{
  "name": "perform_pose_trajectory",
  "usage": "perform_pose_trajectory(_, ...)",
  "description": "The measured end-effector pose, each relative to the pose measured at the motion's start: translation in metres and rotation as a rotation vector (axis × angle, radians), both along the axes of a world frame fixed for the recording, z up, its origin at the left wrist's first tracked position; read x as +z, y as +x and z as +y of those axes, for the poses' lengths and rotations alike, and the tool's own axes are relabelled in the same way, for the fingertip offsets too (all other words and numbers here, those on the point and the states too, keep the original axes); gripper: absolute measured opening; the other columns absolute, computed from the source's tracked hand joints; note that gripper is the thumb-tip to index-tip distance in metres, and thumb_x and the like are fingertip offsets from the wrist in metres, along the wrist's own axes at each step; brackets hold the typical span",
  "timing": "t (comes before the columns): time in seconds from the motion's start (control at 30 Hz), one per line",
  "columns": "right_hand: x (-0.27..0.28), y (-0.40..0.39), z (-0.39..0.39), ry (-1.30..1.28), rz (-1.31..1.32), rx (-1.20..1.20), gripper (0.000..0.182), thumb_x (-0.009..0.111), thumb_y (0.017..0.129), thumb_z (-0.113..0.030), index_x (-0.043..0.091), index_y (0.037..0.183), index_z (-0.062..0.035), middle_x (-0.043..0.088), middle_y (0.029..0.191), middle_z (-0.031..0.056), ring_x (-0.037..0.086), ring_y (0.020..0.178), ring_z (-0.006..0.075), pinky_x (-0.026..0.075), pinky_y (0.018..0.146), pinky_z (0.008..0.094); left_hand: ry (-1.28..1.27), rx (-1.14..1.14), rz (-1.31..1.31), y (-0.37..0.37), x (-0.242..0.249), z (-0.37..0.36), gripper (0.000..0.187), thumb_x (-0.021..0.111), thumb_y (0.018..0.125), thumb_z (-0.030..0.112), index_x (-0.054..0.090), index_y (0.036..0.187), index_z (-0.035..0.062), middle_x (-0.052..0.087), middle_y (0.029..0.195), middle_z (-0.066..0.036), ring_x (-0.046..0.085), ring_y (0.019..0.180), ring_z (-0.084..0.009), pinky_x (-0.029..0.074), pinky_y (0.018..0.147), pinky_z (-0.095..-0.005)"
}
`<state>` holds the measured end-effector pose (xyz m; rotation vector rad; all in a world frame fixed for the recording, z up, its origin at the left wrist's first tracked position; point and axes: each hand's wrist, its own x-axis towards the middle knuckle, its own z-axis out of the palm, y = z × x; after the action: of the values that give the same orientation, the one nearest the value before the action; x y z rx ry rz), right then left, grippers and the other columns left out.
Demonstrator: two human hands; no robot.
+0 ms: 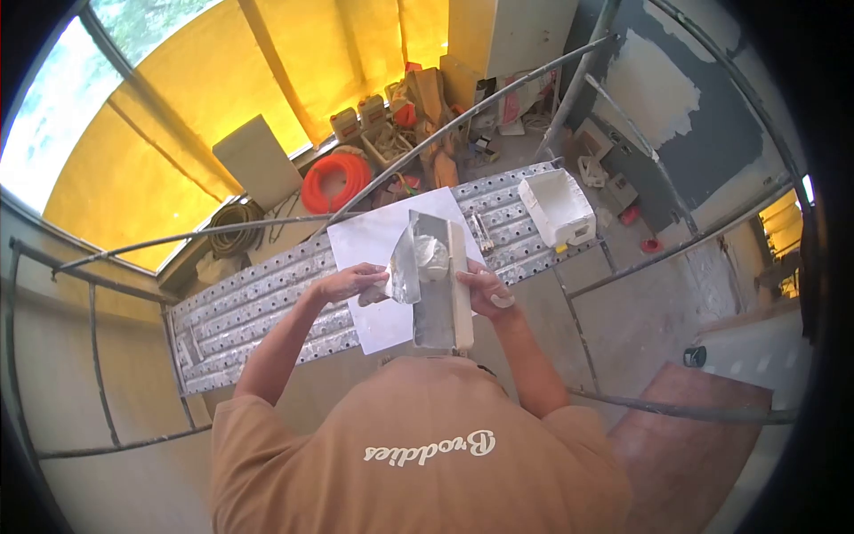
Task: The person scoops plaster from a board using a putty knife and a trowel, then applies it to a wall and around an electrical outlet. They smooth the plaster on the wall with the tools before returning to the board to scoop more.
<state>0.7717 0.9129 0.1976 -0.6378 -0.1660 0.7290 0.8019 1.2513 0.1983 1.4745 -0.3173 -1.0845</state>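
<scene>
My left hand (360, 283) is closed around the handle of a wide putty knife (406, 267), its blade upright and overlapping the left side of a long mud pan (433, 320). A lump of white filler (432, 253) sits toward the far end of the pan. My right hand (487, 290) grips the pan by its pale right side, with a white smear near the thumb. Beneath both tools a white sheet (375, 327) lies across the metal scaffold plank (258, 325).
On the plank's right end stand a white plastic tub (558, 209) and a thin tool (481, 233). Scaffold rails (471, 114) surround the platform. Below are a coiled orange hose (336, 182), jugs (372, 111) and a reddish-brown board (694, 427). The right wall (658, 84) has white patches.
</scene>
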Motion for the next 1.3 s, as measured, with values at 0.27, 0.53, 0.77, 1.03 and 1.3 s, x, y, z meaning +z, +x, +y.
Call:
perform_pose_trajectory(0.27,-0.018,0.001,-0.042,-0.151,0.052,-0.206,0.059,0.065,0.089,-0.008,0.04,0.142,-0.0029,0.058,0.13,0.0098,0.057,0.12,0.023,0.046,0.104,0.038,0.642,0.094,-0.439,-0.046,-0.063,0.092,0.049,0.044,0.103,0.045,0.058,0.092,-0.001,0.063,0.08,-0.015,0.061,0.071,-0.0221,0.049,0.066,-0.0359)
perform_pose_trajectory(0.53,-0.075,-0.019,-0.088,-0.301,0.131,-0.185,0.066,0.064,0.089,-0.006,0.033,0.147,-0.0035,0.053,0.137,0.0092,0.054,0.124,0.0238,0.042,0.108,0.0391,0.715,0.09,-0.285,-0.047,-0.19,0.102,0.052,0.044,0.102,0.042,0.061,0.078,-0.0009,0.055,0.059,-0.006,0.054,0.056,-0.0185,0.046,0.055,-0.0383)
perform_pose_trajectory(0.77,-0.097,-0.03,-0.127,-0.296,0.216,-0.21,0.064,0.064,0.09,-0.006,0.035,0.146,-0.0041,0.054,0.135,0.0089,0.054,0.124,0.0237,0.043,0.107,0.0397,0.357,0.198,-0.01,0.045,-0.187,-0.017,0.047,0.039,0.104,0.044,0.062,0.093,0.0042,0.06,0.073,-0.004,0.055,0.06,-0.0141,0.047,0.054,-0.031)
perform_pose_trajectory(1.03,-0.063,-0.037,-0.082,-0.106,0.277,-0.378,0.059,0.068,0.089,-0.01,0.042,0.142,-0.0034,0.058,0.13,0.0084,0.056,0.12,0.0231,0.043,0.107,0.0401,0.259,0.457,-1.073,0.016,-0.033,-0.107,0.024,0.06,0.094,0.009,0.048,0.113,-0.0018,0.054,0.099,-0.024,0.052,0.092,-0.0454,0.046,0.079,-0.0459)
perform_pose_trajectory(1.3,-0.004,-0.026,-0.006,0.126,0.241,-0.506,0.048,0.062,0.093,-0.009,0.045,0.137,0.0015,0.059,0.131,0.0112,0.056,0.122,0.0226,0.043,0.109,0.0382,0.171,0.253,-1.368,0.008,0.002,-0.094,0.057,0.057,0.081,-0.008,0.05,0.136,0.0028,0.057,0.107,-0.017,0.056,0.099,-0.0346,0.048,0.085,-0.0441)
